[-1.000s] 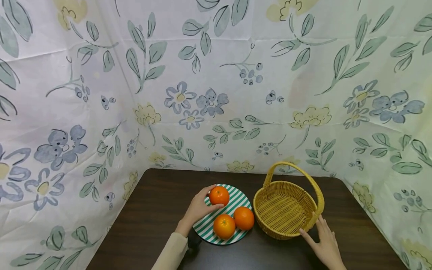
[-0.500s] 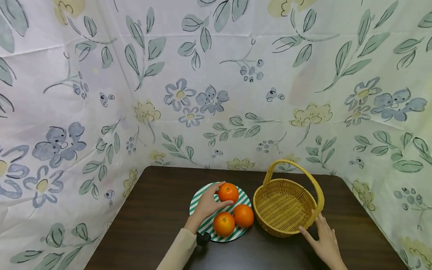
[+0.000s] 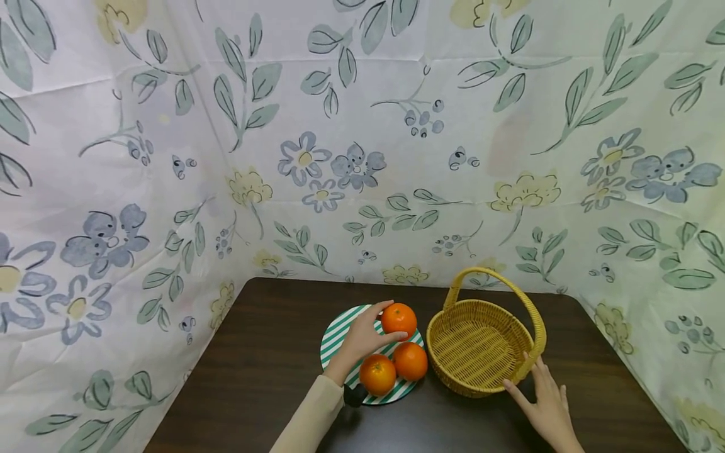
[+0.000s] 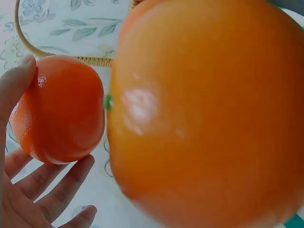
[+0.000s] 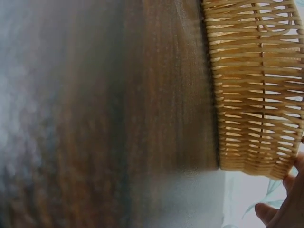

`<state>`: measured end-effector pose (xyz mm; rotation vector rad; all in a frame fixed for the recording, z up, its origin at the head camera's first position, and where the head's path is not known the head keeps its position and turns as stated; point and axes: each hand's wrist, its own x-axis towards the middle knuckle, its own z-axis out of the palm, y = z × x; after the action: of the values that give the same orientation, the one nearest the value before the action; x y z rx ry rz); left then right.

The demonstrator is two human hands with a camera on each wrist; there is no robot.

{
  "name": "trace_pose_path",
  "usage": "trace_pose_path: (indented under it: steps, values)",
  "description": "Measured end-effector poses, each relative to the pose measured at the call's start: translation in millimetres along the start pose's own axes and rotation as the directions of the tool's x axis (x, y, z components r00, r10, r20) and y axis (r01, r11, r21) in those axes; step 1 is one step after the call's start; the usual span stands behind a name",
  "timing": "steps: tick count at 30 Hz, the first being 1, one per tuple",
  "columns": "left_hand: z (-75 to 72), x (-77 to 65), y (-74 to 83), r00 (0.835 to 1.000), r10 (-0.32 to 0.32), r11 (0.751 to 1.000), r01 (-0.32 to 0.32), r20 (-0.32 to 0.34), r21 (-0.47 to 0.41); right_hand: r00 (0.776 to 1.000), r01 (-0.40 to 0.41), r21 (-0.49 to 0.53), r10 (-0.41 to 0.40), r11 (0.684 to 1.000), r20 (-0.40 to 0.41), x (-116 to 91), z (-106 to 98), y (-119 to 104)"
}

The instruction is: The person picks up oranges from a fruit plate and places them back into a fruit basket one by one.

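Observation:
My left hand (image 3: 361,338) holds an orange (image 3: 399,319) between thumb and fingers, over the far right of a green-and-white striped plate (image 3: 337,340). In the left wrist view, the thumb is on one side of this orange (image 4: 61,109) and the fingers on the other. Two more oranges lie on the plate, one at the front (image 3: 377,375) and one on the right (image 3: 410,361); a large orange (image 4: 204,114) fills much of the left wrist view. My right hand (image 3: 546,406) grips the right side of a yellow wicker basket (image 3: 472,385) near the handle's base.
The basket stands right of the plate, its arched handle (image 3: 510,290) rising above the rim and its woven floor (image 3: 478,349) showing. Dark wood table (image 3: 272,352) lies under everything. Floral cloth (image 3: 408,157) hangs behind and at the sides.
My left hand has carried the orange to the right across the plate, toward the basket. My right hand and the basket have stayed in place.

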<state>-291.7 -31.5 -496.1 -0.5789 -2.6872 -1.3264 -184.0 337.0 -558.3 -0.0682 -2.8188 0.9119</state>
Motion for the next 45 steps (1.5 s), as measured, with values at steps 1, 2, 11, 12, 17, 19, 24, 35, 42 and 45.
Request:
trace_pose_path:
  steps: [1, 2, 11, 12, 17, 19, 24, 35, 42, 45]
  values:
    - [0.8, 0.4, 1.7, 1.0, 0.001, 1.0, -0.001, 0.004, -0.006, 1.0, -0.001, 0.0, 0.001, 1.0, 0.0, 0, 0, 0]
    - [1.7, 0.8, 3.6, 1.0, -0.001, 1.0, 0.001, 0.007, -0.009, 1.0, 0.001, -0.001, -0.001, 1.0, -0.003, 0, -1, 1]
    - [14.0, 5.9, 18.4, 0.999, -0.015, 0.999, 0.016, 0.031, -0.032, 1.0, 0.017, 0.001, -0.017, 1.0, -0.025, 1, 0, 1]
    - [15.8, 6.8, 19.7, 0.999, -0.016, 0.999, 0.017, 0.033, -0.031, 1.0, 0.014, 0.004, -0.014, 1.0, -0.021, 1, 0, 1]
    - [23.5, 10.6, 25.3, 0.999, -0.011, 0.999, 0.013, 0.035, -0.036, 1.0, -0.005, 0.015, 0.005, 1.0, 0.0, 0, 1, 1]
    - [26.4, 11.9, 26.5, 0.999, -0.006, 0.999, 0.007, 0.037, -0.039, 1.0, -0.01, 0.019, 0.01, 1.0, 0.002, 0, 1, 1]
    - [33.5, 15.2, 30.3, 0.999, 0.0, 0.998, 0.002, 0.036, -0.062, 1.0, -0.02, 0.024, 0.02, 1.0, 0.01, -1, -1, 0]
    - [42.2, 23.2, 45.1, 0.998, 0.001, 0.996, 0.004, 0.061, -0.094, 0.999, -0.025, 0.026, 0.024, 0.999, 0.023, -3, -1, 0]
    - [49.0, 33.0, 55.9, 0.997, 0.007, 0.997, -0.001, 0.08, -0.078, 1.0, -0.023, 0.026, 0.022, 0.999, 0.019, -2, -1, -1]
    - [51.5, 34.6, 58.8, 0.996, 0.007, 0.998, -0.001, 0.09, -0.069, 1.0, -0.019, 0.028, 0.018, 0.999, 0.018, -1, 0, -1]
